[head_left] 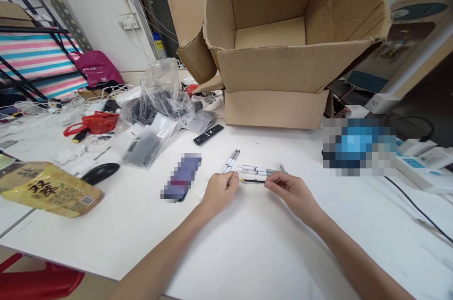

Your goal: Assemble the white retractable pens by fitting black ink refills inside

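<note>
Over the white table (269, 253) my two hands are close together. My right hand (292, 194) pinches the right end of a thin pen refill (254, 181), dark with a yellowish section towards its left end. That left end reaches up to my left hand (221, 191), which is closed. A small dark bit shows between the left fingers, too small to name. Just beyond the hands lie white and grey pens: a pair (230, 161) pointing away from me and a few (258, 170) lying crosswise. Another grey piece (282, 168) rests behind my right fingers.
A large open cardboard box (276, 109) stands at the back. A black remote control (208, 135), a blurred phone-like object (182, 177), plastic bags (150, 142) and a yellow pouch (49, 189) are on the left. A power strip (421, 170) and a blurred blue object (357, 142) are right.
</note>
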Action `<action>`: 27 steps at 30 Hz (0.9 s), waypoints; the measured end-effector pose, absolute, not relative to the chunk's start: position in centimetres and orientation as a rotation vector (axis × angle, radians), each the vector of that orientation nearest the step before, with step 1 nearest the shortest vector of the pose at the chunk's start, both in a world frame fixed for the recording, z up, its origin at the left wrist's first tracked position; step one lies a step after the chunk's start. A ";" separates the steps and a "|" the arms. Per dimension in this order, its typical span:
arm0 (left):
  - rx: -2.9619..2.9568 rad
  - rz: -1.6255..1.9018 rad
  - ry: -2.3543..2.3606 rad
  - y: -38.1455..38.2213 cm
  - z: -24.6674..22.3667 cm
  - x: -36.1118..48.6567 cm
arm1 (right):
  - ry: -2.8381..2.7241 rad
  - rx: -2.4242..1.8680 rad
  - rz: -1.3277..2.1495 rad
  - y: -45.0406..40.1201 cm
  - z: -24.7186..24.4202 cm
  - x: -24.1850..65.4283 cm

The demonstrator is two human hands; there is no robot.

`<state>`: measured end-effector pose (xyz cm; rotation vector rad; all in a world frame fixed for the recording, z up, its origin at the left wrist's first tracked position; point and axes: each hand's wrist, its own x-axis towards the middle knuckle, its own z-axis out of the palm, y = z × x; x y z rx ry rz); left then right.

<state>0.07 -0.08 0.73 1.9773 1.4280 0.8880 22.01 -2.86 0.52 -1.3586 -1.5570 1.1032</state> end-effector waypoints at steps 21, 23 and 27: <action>1.970 0.876 1.398 0.0 0.2 0.1 | -1.472 -1.349 1.102 -3.0 1.1 21.8; 1.973 0.881 1.401 0.0 0.2 0.1 | -1.483 -1.366 1.097 -3.0 1.1 21.8; 1.986 0.881 1.404 0.0 0.1 0.1 | -1.542 -1.454 1.087 -3.2 1.1 21.8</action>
